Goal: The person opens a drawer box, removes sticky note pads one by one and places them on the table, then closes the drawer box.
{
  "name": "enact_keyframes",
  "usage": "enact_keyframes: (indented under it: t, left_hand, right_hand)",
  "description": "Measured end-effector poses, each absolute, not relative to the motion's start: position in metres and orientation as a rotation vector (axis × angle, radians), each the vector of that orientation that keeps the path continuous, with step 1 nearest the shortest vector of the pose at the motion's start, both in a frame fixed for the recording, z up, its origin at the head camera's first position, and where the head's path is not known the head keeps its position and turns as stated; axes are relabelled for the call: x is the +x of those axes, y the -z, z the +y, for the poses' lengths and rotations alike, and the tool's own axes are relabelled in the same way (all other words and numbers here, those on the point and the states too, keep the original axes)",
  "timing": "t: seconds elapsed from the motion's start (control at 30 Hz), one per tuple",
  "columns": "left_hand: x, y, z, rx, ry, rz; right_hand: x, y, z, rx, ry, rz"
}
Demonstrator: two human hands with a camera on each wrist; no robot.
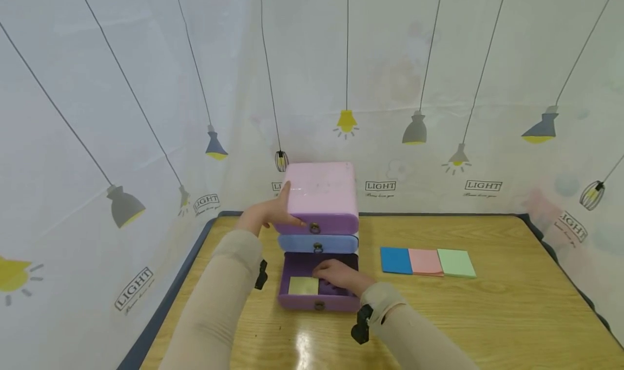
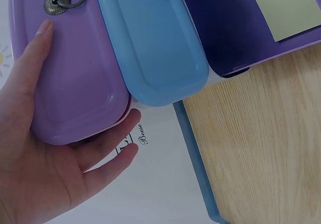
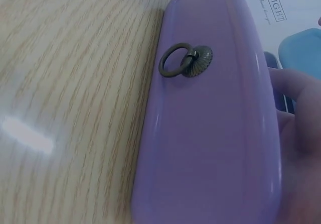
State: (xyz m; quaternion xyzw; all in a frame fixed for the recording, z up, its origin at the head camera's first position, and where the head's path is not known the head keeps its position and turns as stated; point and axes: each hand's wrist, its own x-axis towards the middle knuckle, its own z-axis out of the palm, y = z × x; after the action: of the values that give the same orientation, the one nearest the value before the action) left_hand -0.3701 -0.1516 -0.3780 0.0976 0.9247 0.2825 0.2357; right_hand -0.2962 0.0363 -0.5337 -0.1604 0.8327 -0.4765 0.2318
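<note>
A small chest of drawers with a pink top stands on the table. My left hand holds its upper left corner; in the left wrist view the thumb lies on the front of the purple top drawer. Below it, the blue drawer is closed. The bottom purple drawer is pulled out, with a pale yellow sticky note pad at its left. My right hand reaches inside, fingertips at the pad's upper right corner. The drawer front hides much of that hand in the right wrist view; whether it pinches anything is unclear.
To the right of the chest, blue, pink and light green sticky note pads lie in a row on the wooden table. A white lamp-printed backdrop rises behind the table and along its sides.
</note>
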Motion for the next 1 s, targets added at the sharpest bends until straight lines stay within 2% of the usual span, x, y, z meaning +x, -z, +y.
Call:
enact_keyframes:
  t: [0.43, 1.0]
  left_hand:
    - [-0.368, 0.376, -0.150, 0.287, -0.774, 2.558]
    - [-0.367, 0.376, -0.150, 0.272, -0.754, 2.547]
  right_hand:
    - [-0.301, 0.536, 0.030, -0.324, 1.489, 2.197]
    - [-0.291, 0.516, 0.042, -0.608, 1.224, 2.350]
